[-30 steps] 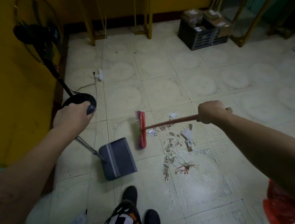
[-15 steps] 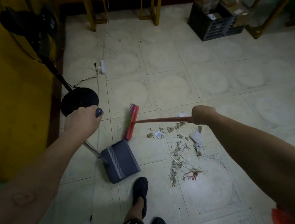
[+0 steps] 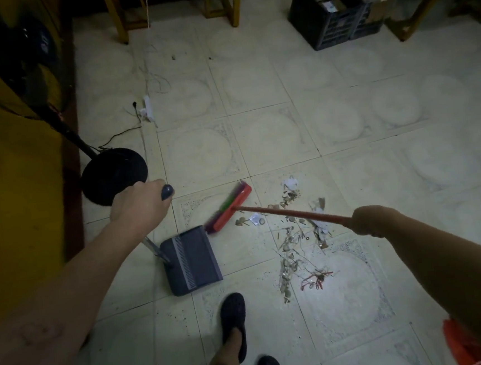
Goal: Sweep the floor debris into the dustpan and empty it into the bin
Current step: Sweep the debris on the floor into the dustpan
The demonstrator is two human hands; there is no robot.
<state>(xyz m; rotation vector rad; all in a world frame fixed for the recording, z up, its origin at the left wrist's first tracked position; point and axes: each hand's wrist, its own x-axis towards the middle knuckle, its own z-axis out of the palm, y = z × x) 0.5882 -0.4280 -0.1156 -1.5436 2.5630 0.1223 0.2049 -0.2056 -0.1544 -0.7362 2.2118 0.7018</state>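
My left hand (image 3: 139, 204) grips the top of a long metal handle whose dark grey dustpan (image 3: 192, 259) rests flat on the tiled floor below it. My right hand (image 3: 372, 220) holds the red stick of a broom. Its red head (image 3: 230, 208) with coloured bristles lies angled just above the dustpan's far right corner. Debris (image 3: 293, 236) of dry leaves, twigs, paper scraps and a red tangle is strewn to the right of the dustpan, between it and my right hand.
A black standing fan's round base (image 3: 113, 174) sits by the yellow wall at left. A white power strip (image 3: 148, 109) with cords lies beyond it. Black crates with boxes (image 3: 332, 14) stand at the back right. My black shoe (image 3: 232, 317) is below the dustpan. Something red (image 3: 462, 343) shows at bottom right.
The broom head has swung from upright beside the dustpan to a slant by its far corner. The view has tilted downward. Some scraps now lie nearer the dustpan.
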